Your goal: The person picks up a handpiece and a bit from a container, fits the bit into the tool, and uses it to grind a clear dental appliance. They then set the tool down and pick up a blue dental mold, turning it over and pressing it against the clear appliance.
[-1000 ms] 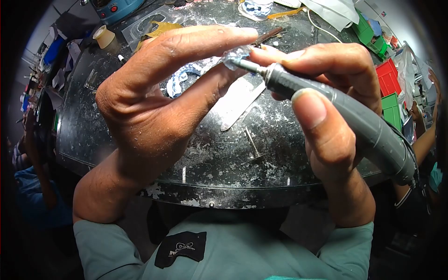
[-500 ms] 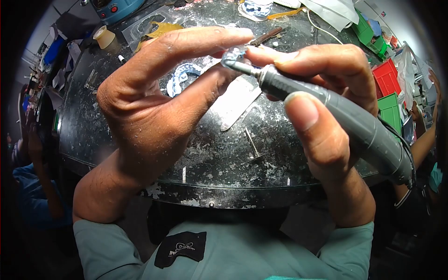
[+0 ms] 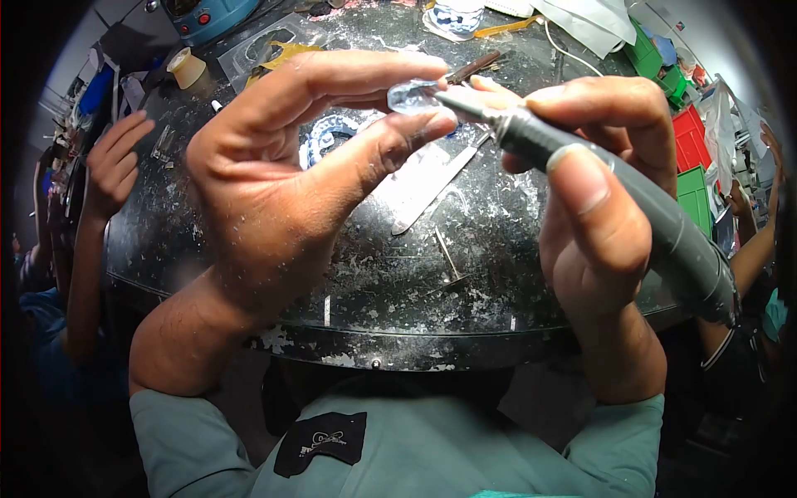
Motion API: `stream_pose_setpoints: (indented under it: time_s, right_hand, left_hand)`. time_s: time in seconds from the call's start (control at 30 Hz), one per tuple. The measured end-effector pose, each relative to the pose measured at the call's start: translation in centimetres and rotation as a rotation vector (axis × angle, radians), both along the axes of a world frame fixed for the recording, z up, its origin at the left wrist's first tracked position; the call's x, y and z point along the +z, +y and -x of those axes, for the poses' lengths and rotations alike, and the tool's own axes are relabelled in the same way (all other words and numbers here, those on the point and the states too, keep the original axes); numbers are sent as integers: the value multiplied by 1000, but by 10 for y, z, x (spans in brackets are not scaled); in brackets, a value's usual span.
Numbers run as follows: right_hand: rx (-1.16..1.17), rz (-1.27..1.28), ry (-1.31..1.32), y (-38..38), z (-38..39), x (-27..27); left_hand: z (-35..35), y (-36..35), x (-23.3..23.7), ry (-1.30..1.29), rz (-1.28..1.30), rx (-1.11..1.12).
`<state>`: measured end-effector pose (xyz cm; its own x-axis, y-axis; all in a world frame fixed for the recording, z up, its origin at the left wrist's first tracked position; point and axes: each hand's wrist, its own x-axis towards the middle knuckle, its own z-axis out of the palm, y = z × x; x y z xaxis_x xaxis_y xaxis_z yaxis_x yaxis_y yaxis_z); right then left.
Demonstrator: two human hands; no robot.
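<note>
My left hand (image 3: 278, 174) pinches a small, clear, curved plastic piece, like a dental aligner (image 3: 407, 97), between thumb and fingers. My right hand (image 3: 602, 183) is wrapped around a dark grey rotary handpiece (image 3: 656, 212). Its pointed grey tip (image 3: 462, 104) meets the right side of the clear piece, though whether it actually touches is hard to tell. Behind my left hand lies a blue-and-white dental model (image 3: 325, 137), partly covered by my fingers. On the table below the clear piece is a flat, pale metal blade (image 3: 436, 189).
A thin T-shaped metal pin (image 3: 448, 256) lies on the scuffed black table (image 3: 365, 290). Farther back are a cream spool (image 3: 186, 68), a blue machine (image 3: 203, 18) and another dental model (image 3: 455, 18). Red and green bins (image 3: 687, 137) stand right. A co-worker's hand (image 3: 114, 162) reaches in from the left.
The handpiece and my right hand have shifted slightly right. The clear piece is turned and shows more between my left fingers. A co-worker's hand has risen at the left edge of the table.
</note>
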<state>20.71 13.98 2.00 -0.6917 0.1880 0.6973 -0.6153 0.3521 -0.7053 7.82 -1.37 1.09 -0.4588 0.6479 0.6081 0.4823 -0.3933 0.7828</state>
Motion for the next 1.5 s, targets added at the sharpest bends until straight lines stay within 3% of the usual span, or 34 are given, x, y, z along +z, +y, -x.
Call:
stream_pose_setpoints:
  time_s: [0.07, 0.1, 0.23, 0.3, 0.33, 0.4, 0.5, 0.63, 0.83, 1.03, 1.13, 1.2, 1.5]
  right_hand:
    - [1, 97, 148, -13, 3, 6]
    - [-154, 45, 30, -3, 3, 5]
    - [-181, 51, -40, 0, -1, 4]
    - [110, 25, 165, 12, 11, 1]
    - [110, 25, 166, 4, 9, 4]
    - [-194, 50, 21, -20, 2, 13]
    - [-181, 9, 11, -4, -1, 1]
    - [-33, 23, -48, -6, -1, 2]
    - [-133, 78, -160, -3, -7, 4]
    - [-86, 143, -133, -4, -6, -4]
    - [-23, 36, -76, -6, -3, -2]
    - [-197, 103, -216, -21, -6, 7]
    - [-157, 131, -242, -32, -4, 12]
  left_hand:
    - [0, 0, -1, -68, 5, -38]
    - [0, 0, -1, -137, 10, -77]
    - [6, 4, -6, -252, 4, -171]
    - [4, 6, -5, -314, -23, -220]
    - [4, 6, -4, -376, -48, -269]
    - [6, 5, -4, -385, -32, -322]
    - [6, 5, -2, -433, 19, -447]
    - [2, 2, 0, -531, 103, -433]
    - [10, 4, 2, -462, 252, -390]
    - [8, 6, 0, -451, 247, -314]
    - [7, 5, 3, -461, 259, -295]
    - [8, 4, 2, -453, 261, -302]
    - [12, 0, 0, -446, 266, -324]
